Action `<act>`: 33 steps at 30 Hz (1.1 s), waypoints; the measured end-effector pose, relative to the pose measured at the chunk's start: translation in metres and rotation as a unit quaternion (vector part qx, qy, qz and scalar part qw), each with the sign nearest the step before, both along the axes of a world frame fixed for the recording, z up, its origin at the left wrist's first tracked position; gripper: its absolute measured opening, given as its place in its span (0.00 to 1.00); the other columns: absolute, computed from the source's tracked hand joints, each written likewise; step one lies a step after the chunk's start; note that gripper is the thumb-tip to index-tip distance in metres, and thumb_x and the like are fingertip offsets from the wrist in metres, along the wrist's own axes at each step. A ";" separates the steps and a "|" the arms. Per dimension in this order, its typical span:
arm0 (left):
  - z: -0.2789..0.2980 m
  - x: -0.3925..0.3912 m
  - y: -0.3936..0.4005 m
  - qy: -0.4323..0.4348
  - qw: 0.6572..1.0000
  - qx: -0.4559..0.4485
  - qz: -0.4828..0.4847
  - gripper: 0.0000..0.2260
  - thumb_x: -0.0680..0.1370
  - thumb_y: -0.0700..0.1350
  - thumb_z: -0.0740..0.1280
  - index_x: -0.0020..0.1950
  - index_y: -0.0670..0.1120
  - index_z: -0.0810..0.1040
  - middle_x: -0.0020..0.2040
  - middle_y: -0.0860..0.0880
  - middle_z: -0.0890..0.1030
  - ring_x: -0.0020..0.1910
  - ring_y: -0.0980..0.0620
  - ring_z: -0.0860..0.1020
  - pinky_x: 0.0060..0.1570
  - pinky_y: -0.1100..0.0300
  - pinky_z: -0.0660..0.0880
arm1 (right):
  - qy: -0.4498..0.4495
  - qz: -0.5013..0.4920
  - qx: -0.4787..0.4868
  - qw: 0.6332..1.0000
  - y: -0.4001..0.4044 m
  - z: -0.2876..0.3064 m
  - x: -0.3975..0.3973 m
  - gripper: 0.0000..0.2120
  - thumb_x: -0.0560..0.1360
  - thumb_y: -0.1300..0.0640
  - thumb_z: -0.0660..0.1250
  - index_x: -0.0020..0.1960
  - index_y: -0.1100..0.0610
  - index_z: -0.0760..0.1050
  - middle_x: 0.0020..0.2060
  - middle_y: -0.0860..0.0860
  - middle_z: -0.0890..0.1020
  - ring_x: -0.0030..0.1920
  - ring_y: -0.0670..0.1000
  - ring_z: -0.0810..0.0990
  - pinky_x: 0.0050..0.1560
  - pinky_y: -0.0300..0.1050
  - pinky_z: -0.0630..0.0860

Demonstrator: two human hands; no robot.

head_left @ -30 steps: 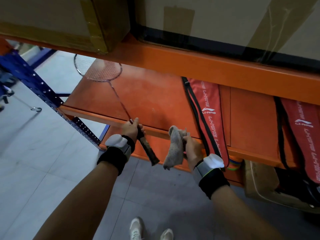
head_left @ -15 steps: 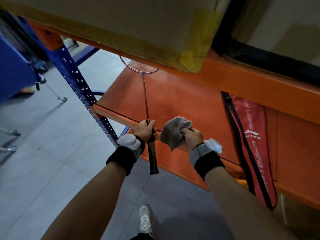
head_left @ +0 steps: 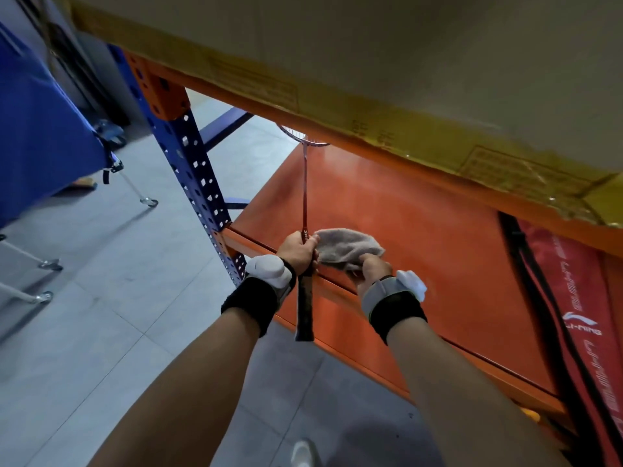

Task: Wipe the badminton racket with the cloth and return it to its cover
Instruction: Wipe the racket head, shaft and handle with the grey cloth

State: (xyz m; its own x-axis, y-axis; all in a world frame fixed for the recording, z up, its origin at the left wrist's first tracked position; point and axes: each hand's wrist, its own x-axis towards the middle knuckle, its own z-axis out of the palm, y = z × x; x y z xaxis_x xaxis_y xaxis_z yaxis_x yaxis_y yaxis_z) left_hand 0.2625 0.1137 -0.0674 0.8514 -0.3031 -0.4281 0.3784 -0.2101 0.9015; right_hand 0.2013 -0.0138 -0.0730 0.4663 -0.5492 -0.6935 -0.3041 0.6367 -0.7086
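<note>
My left hand (head_left: 298, 252) grips the badminton racket (head_left: 305, 197) at the top of its dark handle. The thin red shaft points away from me over the orange shelf (head_left: 421, 251). Most of the racket head is hidden behind the cardboard box (head_left: 371, 55) above. My right hand (head_left: 372, 269) holds a grey cloth (head_left: 345, 246), which lies just right of the shaft and touches my left thumb. The red racket cover (head_left: 580, 315) with black edging lies on the shelf at the far right.
A blue perforated upright (head_left: 195, 176) stands at the shelf's left corner. A blue cart on castor wheels (head_left: 43, 129) is at far left on the grey tiled floor. The box overhangs low above the shelf. My shoe (head_left: 303, 453) shows at the bottom.
The racket swung from a leftward tilt to pointing straight away. My right hand brought the cloth left until it met the shaft. The view shifted left, so the cover now sits at the right edge.
</note>
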 end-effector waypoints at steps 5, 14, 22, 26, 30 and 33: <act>-0.020 -0.002 -0.002 0.000 0.999 0.027 -0.020 0.10 0.82 0.42 0.59 0.40 0.45 0.66 0.30 0.45 0.70 0.24 0.50 0.68 0.25 0.59 0.72 | 0.085 0.078 -0.064 0.991 0.001 -0.024 -0.014 0.08 0.77 0.67 0.60 0.54 0.64 0.76 0.42 0.56 0.81 0.41 0.53 0.83 0.38 0.40 0.78; -0.022 -0.031 -0.029 0.032 0.999 -0.012 -0.020 0.11 0.83 0.43 0.58 0.40 0.46 0.66 0.29 0.46 0.69 0.21 0.53 0.68 0.25 0.60 0.71 | 0.113 0.154 -0.311 0.931 -0.014 -0.004 -0.034 0.12 0.76 0.59 0.66 0.56 0.66 0.79 0.52 0.63 0.83 0.50 0.59 0.80 0.46 0.45 0.73; -0.020 -0.080 -0.065 0.032 0.999 -0.031 0.005 0.15 0.83 0.49 0.59 0.39 0.44 0.70 0.33 0.43 0.72 0.31 0.46 0.72 0.42 0.50 0.73 | 0.040 0.252 -0.230 0.939 -0.011 0.018 -0.082 0.12 0.81 0.60 0.59 0.43 0.63 0.76 0.40 0.63 0.78 0.37 0.58 0.76 0.39 0.52 0.74; -0.018 -0.118 -0.083 0.032 0.998 0.041 0.027 0.21 0.83 0.53 0.55 0.53 0.36 0.77 0.50 0.34 0.81 0.51 0.38 0.79 0.59 0.47 0.74 | 0.090 0.310 -0.312 0.894 -0.014 0.023 -0.133 0.16 0.82 0.51 0.58 0.52 0.64 0.76 0.45 0.62 0.79 0.37 0.57 0.77 0.37 0.38 0.71; -0.001 -0.179 -0.113 0.054 0.997 -0.054 0.024 0.15 0.84 0.47 0.54 0.39 0.43 0.69 0.32 0.44 0.73 0.31 0.47 0.72 0.37 0.56 0.71 | 0.096 0.341 -0.377 0.856 -0.028 0.020 -0.200 0.21 0.82 0.44 0.55 0.56 0.63 0.72 0.49 0.63 0.82 0.44 0.66 0.81 0.42 0.52 0.77; -0.003 -0.216 -0.131 0.032 0.999 -0.041 -0.014 0.13 0.83 0.46 0.57 0.43 0.42 0.72 0.35 0.45 0.76 0.33 0.50 0.74 0.38 0.59 0.74 | 0.100 0.326 -0.444 0.829 -0.046 0.018 -0.246 0.20 0.82 0.45 0.56 0.62 0.58 0.74 0.56 0.60 0.82 0.54 0.65 0.79 0.43 0.47 0.70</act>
State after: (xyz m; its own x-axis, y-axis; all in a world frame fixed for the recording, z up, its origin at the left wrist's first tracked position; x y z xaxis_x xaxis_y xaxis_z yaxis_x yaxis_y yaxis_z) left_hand 0.0461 -0.0168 -0.0700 0.8136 -0.3623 -0.4548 0.4313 -0.1485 0.8899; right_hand -0.0444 -0.0602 -0.0549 0.7886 -0.5614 -0.2509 -0.5469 -0.4539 -0.7035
